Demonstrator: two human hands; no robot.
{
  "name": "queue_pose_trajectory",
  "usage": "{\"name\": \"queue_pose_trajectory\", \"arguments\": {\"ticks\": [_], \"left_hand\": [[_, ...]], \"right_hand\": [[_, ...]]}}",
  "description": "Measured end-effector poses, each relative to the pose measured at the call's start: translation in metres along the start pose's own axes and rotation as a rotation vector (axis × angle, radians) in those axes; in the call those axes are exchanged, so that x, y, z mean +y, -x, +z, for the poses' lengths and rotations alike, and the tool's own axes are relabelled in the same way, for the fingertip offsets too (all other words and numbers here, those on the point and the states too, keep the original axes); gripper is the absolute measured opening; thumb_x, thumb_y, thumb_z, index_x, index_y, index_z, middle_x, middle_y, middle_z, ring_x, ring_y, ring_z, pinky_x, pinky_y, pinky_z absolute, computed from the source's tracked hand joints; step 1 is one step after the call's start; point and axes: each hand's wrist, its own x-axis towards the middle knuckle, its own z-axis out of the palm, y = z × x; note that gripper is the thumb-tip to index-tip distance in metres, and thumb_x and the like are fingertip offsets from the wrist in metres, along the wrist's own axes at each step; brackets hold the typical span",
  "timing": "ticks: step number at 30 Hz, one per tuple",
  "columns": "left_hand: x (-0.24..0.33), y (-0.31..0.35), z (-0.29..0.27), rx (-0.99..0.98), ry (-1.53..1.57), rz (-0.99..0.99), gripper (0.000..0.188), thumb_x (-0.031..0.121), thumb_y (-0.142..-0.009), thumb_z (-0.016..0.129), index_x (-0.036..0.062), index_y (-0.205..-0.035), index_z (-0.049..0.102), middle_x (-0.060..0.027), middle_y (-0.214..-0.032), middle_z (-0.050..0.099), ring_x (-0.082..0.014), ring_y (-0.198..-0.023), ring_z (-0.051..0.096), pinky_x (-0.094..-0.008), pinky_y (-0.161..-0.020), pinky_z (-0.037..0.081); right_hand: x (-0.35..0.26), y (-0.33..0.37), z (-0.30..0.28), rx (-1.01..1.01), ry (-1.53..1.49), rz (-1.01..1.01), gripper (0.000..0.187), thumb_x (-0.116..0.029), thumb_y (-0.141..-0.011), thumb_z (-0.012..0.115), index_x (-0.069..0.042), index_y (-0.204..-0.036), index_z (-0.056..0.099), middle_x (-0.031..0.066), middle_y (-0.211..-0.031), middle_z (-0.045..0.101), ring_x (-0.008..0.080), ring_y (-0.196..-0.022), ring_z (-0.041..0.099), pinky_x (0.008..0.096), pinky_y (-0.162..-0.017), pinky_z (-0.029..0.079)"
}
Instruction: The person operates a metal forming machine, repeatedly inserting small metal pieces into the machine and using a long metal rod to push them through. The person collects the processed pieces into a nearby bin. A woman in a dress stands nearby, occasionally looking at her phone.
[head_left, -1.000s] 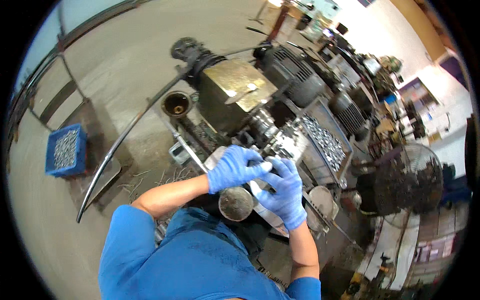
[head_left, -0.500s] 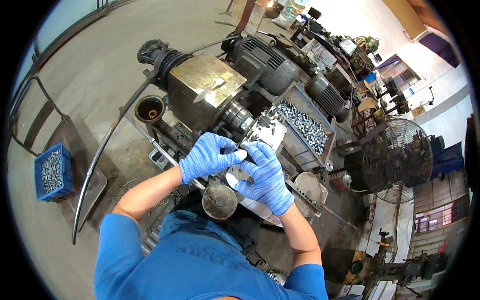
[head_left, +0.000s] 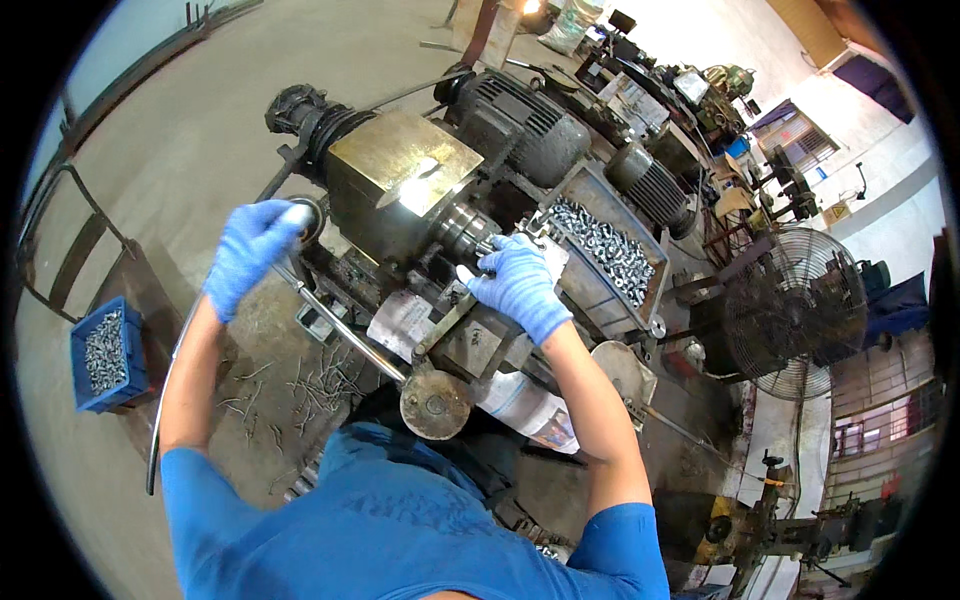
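My left hand (head_left: 250, 252), in a blue-and-white knit glove, is closed round a long dark lever bar (head_left: 272, 187) beside the machine's headstock (head_left: 400, 165). Its thumb points toward a round cup (head_left: 313, 222). At the spindle chuck (head_left: 462, 232), my gloved right hand (head_left: 518, 288) has its fingertips at a small metal part (head_left: 486, 247) in front of the jaws. The fingers cover most of that part, so its kind cannot be told. Below the hand is the machine's carriage block (head_left: 470, 343), with a round metal disc (head_left: 436, 405) nearest my body.
A grey metal bin (head_left: 590, 290) full of small metal pieces stands right of the chuck. More fill a blue crate (head_left: 108, 355) on a low cart at left. Electric motors (head_left: 525, 125) sit behind, and a large caged fan (head_left: 790, 310) stands at right. Metal shavings (head_left: 330, 385) litter the floor.
My hands were together in front of the chuck and have parted. The left moved left and up onto the lever bar; the right moved slightly up to the chuck.
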Motion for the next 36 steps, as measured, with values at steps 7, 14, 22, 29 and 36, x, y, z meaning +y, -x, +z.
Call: {"name": "queue_pose_trajectory", "arguments": {"ticks": [7, 14, 22, 29, 36], "left_hand": [[-0.078, 0.037, -0.098, 0.368, -0.129, -0.102, 0.033, 0.033, -0.088, 0.057, 0.0006, -0.085, 0.063, -0.0004, -0.058, 0.052, -0.007, -0.05, 0.049, -0.0235, -0.047, 0.039], [-0.123, 0.066, -0.114, 0.453, -0.372, -0.119, 0.03, 0.028, -0.089, 0.057, -0.0014, -0.083, 0.062, -0.0063, -0.064, 0.057, -0.0129, -0.054, 0.049, -0.0287, -0.052, 0.041], [-0.109, 0.106, -0.107, 0.315, -0.953, -0.12, 0.03, 0.032, -0.085, 0.055, 0.004, -0.086, 0.066, -0.0179, -0.08, 0.063, -0.0347, -0.077, 0.061, -0.0424, -0.07, 0.047], [-0.134, 0.127, -0.091, 0.216, -0.973, -0.225, 0.03, 0.035, -0.082, 0.058, 0.0063, -0.091, 0.063, -0.0168, -0.078, 0.063, -0.0336, -0.074, 0.061, -0.0421, -0.068, 0.047], [-0.207, 0.073, -0.168, 0.122, -1.502, 0.027, 0.014, 0.012, -0.071, 0.057, 0.0104, -0.084, 0.052, -0.0108, -0.068, 0.058, -0.0291, -0.064, 0.058, -0.0409, -0.059, 0.043]], "right_hand": [[0.019, -0.037, 0.029, -0.249, -0.005, 0.063, 0.05, -0.057, -0.074, 0.056, -0.01, -0.068, 0.071, 0.0142, -0.073, 0.065, 0.0304, -0.079, 0.061, 0.0366, -0.082, 0.047], [0.02, -0.036, 0.038, -0.177, -0.071, 0.07, 0.048, -0.056, -0.074, 0.057, -0.01, -0.069, 0.071, 0.0145, -0.074, 0.066, 0.0307, -0.08, 0.062, 0.0374, -0.079, 0.049], [0.014, -0.045, 0.031, -0.204, -0.101, 0.051, 0.048, -0.056, -0.074, 0.058, -0.01, -0.07, 0.071, 0.0135, -0.073, 0.066, 0.0306, -0.075, 0.064, 0.0359, -0.075, 0.051], [-0.007, -0.058, 0.012, -0.376, -0.006, 0.138, 0.059, -0.063, -0.072, 0.056, -0.007, -0.085, 0.069, 0.0192, -0.084, 0.066, 0.0313, -0.085, 0.064, 0.0385, -0.08, 0.049], [-0.01, -0.052, 0.015, -0.34, 0.131, 0.049, 0.059, -0.062, -0.075, 0.052, -0.007, -0.063, 0.069, 0.0116, -0.064, 0.064, 0.0291, -0.071, 0.062, 0.0361, -0.074, 0.05]]}}
